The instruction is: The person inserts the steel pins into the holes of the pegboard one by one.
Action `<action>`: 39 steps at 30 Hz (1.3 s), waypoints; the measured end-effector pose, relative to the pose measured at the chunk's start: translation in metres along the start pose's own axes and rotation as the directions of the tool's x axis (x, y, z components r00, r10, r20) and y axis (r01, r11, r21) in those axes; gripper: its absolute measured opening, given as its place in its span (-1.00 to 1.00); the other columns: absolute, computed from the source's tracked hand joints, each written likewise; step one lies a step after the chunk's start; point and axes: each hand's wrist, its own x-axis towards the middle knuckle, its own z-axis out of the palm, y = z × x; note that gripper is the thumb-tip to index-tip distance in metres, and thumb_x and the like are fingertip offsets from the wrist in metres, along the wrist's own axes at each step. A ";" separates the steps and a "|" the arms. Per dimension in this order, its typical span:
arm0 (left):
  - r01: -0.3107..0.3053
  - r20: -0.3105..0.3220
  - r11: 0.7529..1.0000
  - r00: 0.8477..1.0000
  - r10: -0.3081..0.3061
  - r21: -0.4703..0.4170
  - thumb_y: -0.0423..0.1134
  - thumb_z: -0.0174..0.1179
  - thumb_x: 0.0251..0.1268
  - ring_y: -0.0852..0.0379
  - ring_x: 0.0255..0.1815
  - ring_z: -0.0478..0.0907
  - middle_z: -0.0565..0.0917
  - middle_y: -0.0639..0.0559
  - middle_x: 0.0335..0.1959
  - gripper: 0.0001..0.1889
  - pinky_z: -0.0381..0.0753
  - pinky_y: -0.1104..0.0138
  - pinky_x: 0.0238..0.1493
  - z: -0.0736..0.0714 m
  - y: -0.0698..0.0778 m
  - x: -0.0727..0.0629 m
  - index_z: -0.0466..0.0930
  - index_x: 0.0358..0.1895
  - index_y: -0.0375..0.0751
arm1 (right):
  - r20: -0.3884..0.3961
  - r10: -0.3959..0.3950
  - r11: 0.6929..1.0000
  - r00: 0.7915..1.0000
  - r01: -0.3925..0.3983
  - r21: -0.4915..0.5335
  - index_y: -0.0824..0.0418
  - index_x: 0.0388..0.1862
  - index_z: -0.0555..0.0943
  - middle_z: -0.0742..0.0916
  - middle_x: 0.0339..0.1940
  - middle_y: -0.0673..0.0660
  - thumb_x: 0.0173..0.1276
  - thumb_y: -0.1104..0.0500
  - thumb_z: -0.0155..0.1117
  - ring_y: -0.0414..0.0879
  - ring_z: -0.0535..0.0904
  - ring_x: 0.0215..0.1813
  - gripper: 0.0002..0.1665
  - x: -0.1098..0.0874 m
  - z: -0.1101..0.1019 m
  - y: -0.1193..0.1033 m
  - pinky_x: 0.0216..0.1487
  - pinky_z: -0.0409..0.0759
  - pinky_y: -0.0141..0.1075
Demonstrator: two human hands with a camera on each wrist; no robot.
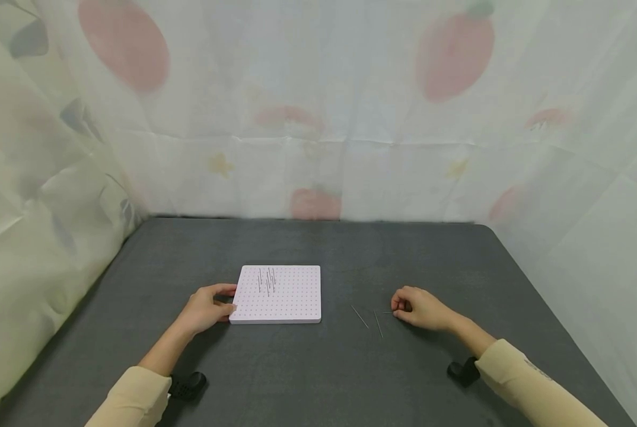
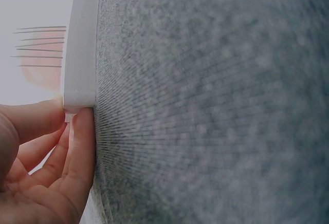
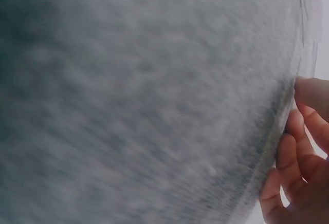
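Note:
A white board with a grid of small holes [image 1: 292, 302] lies flat on the table. Several thin metal pins [image 1: 267, 281] stand upright in its upper left part, and they also show in the left wrist view [image 2: 41, 49]. At the board's left edge my left hand [image 1: 205, 308] grips it, thumb above and fingers against the side. To the right, my right hand [image 1: 422, 307] is down at the tabletop with fingers curled. A thin metal pin [image 1: 387, 312] juts left from its fingertips. Its fingers [image 3: 293, 157] touch the table in the right wrist view.
Two loose metal pins, one slanting [image 1: 359, 316] and one steeper [image 1: 378, 324], lie between the board and my right hand. The dark grey table [image 1: 297, 373] ends at a printed curtain [image 1: 372, 178] behind; more curtain hangs at both sides.

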 end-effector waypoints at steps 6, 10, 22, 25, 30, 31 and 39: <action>-0.002 0.001 1.000 1.000 0.002 -0.002 -0.41 0.21 0.12 0.12 -0.27 0.60 0.54 -0.28 0.02 -0.51 0.65 0.29 -0.33 0.000 0.001 0.000 0.40 0.17 -0.38 | -0.031 0.059 0.998 0.998 -0.059 0.011 0.05 -0.33 0.54 0.52 -0.40 -0.08 0.19 0.22 0.28 -0.24 0.39 -0.35 -0.89 -0.003 0.005 -0.002 -0.31 0.39 -0.35; -0.002 0.004 1.000 1.000 0.002 -0.006 -0.41 0.20 0.12 0.12 -0.28 0.60 0.54 -0.29 0.02 -0.51 0.65 0.29 -0.33 0.000 0.001 0.000 0.40 0.17 -0.39 | -0.033 0.067 0.997 0.997 -0.066 0.027 0.07 -0.32 0.54 0.52 -0.40 -0.07 0.20 0.22 0.28 -0.22 0.38 -0.34 -0.89 -0.005 0.006 -0.004 -0.31 0.38 -0.36; -0.005 0.008 1.000 1.000 0.005 -0.009 -0.41 0.21 0.12 0.12 -0.27 0.60 0.53 -0.29 0.03 -0.51 0.65 0.30 -0.34 -0.001 -0.002 0.002 0.40 0.18 -0.38 | -0.047 0.039 0.999 0.998 -0.040 -0.006 0.06 -0.40 0.56 0.50 -0.44 -0.11 0.26 0.15 0.24 -0.25 0.34 -0.40 -0.95 -0.002 0.007 -0.001 -0.36 0.32 -0.38; -0.006 0.010 1.000 1.000 0.006 -0.019 -0.41 0.21 0.12 0.12 -0.27 0.60 0.53 -0.29 0.02 -0.51 0.65 0.29 -0.34 -0.001 -0.002 0.002 0.40 0.18 -0.38 | -0.045 0.055 0.998 0.997 -0.056 -0.016 0.03 -0.41 0.56 0.49 -0.46 -0.12 0.26 0.15 0.24 -0.25 0.34 -0.41 -0.94 -0.002 0.008 -0.001 -0.38 0.31 -0.39; -0.005 0.012 1.000 1.000 0.006 -0.028 -0.42 0.20 0.12 0.12 -0.27 0.61 0.54 -0.29 0.00 -0.51 0.65 0.29 -0.34 0.000 -0.001 0.001 0.40 0.17 -0.39 | -0.048 0.078 0.996 0.996 -0.080 -0.028 0.02 -0.42 0.56 0.50 -0.46 -0.14 0.25 0.17 0.25 -0.25 0.35 -0.41 -0.93 -0.002 0.008 -0.002 -0.38 0.32 -0.38; -0.004 0.011 1.000 1.000 0.005 -0.028 -0.42 0.20 0.12 0.12 -0.27 0.61 0.55 -0.29 0.00 -0.51 0.65 0.29 -0.34 0.000 -0.001 0.001 0.40 0.17 -0.39 | -0.050 0.080 0.996 0.996 -0.081 -0.030 0.02 -0.42 0.56 0.50 -0.46 -0.15 0.25 0.17 0.25 -0.26 0.35 -0.41 -0.94 -0.002 0.008 -0.002 -0.37 0.32 -0.38; -0.003 0.009 1.000 1.000 0.003 -0.021 -0.42 0.20 0.12 0.12 -0.28 0.60 0.54 -0.29 0.00 -0.51 0.65 0.30 -0.34 0.000 -0.001 0.000 0.40 0.17 -0.39 | -0.052 0.116 0.993 0.992 -0.115 0.025 0.03 -0.40 0.54 0.52 -0.46 -0.15 0.27 0.16 0.23 -0.33 0.34 -0.44 -0.94 -0.001 0.006 -0.003 -0.41 0.34 -0.41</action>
